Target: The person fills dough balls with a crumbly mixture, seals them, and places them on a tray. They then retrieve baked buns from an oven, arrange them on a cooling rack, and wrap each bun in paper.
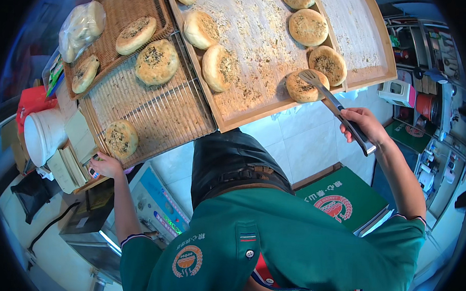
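Observation:
My right hand [366, 126] is wrapped round the handle of metal food tongs [334, 102]. Their slotted end lies over a round seeded bread [299, 90] at the front edge of a wooden tray [255, 118]. Two more breads stand just behind that one, the nearer a seeded bread [330, 65]. At the near left corner of a wire-racked tray [163, 137], my left hand [107, 167] has its fingers curled by a small coloured object that I cannot make out. A seeded bread [121, 139] rests on the rack close to this hand.
A wicker tray [125, 8] at the far left holds breads and a plastic bag of buns [83, 27]. Left of my left hand are a white bucket [43, 134] and a stack of paper bags [68, 167]. A green box [340, 194] sits low on the right.

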Motion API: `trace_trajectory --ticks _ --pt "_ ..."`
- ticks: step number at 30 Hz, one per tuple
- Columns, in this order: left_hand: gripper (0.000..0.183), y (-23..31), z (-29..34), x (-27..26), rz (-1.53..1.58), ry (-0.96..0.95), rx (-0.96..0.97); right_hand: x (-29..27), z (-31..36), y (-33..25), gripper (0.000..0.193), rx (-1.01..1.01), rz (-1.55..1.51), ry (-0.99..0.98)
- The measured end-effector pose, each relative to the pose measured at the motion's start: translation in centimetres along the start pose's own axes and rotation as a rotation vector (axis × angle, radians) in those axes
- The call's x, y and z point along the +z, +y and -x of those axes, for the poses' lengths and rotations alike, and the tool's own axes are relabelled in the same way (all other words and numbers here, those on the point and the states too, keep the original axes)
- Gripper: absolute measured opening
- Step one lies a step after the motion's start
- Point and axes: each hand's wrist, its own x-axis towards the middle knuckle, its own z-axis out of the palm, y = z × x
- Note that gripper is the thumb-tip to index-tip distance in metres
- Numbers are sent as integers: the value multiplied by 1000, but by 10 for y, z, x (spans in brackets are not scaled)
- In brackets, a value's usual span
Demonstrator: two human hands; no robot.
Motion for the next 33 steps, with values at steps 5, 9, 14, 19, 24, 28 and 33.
trace_trajectory --ticks 5,9,14,19,24,28,33 --pt "54 3 2 -1 28 19 31 0 2 -11 29 26 21 -7" --pt "53 10 1 -6 42 25 -14 -8 39 -1 33 8 9 38" --pt "52 11 0 -10 6 -75 -26 -13 102 25 37 -102 -5 -69" --pt "49 6 2 -4 -14 74 16 83 29 50 34 -202 131 -277" --pt "49 7 3 -4 93 118 9 240 -76 52 37 -233 284 -719" --pt "48 13 6 -12 123 92 -34 333 -117 49 33 -141 288 -855" --pt "48 17 5 -18 144 82 -35 410 -134 38 28 -261 183 -827"
